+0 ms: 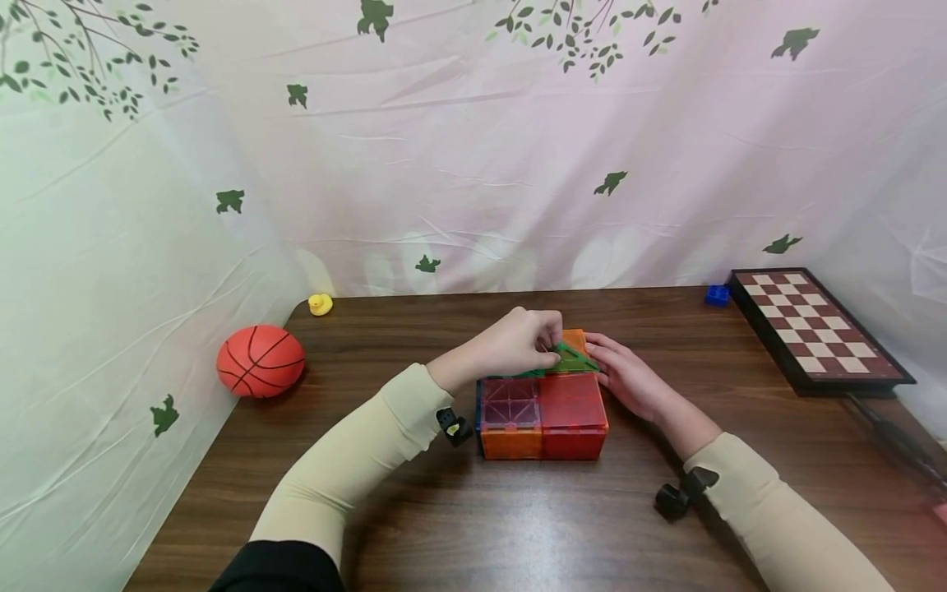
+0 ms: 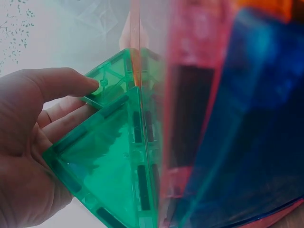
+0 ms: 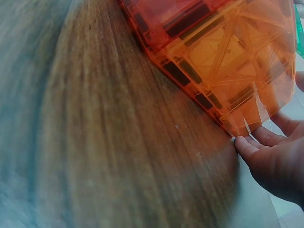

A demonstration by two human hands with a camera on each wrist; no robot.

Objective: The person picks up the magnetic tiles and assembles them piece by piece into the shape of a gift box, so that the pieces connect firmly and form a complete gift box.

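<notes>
A low box of see-through magnetic tiles stands on the table, with a purple tile [image 1: 510,403] and a red tile [image 1: 570,400] on top. Reaching over its far part, my left hand [image 1: 518,344] pinches a green triangular tile [image 1: 573,360] between thumb and fingers. The left wrist view shows that green tile [image 2: 110,80] under the thumb, and a second green triangular tile [image 2: 102,156] nearer, along the box's side. My right hand [image 1: 629,380] lies at the far right corner, its extended fingertips touching an orange tile [image 3: 223,57] there.
A red basketball-patterned ball [image 1: 261,362] and a yellow rubber duck [image 1: 321,304] are at the left. Far right, a checkered board [image 1: 817,325] in a black frame stands beside a blue block [image 1: 717,295]. Hanging cloth [image 1: 473,164] borders the wooden table [image 1: 547,526].
</notes>
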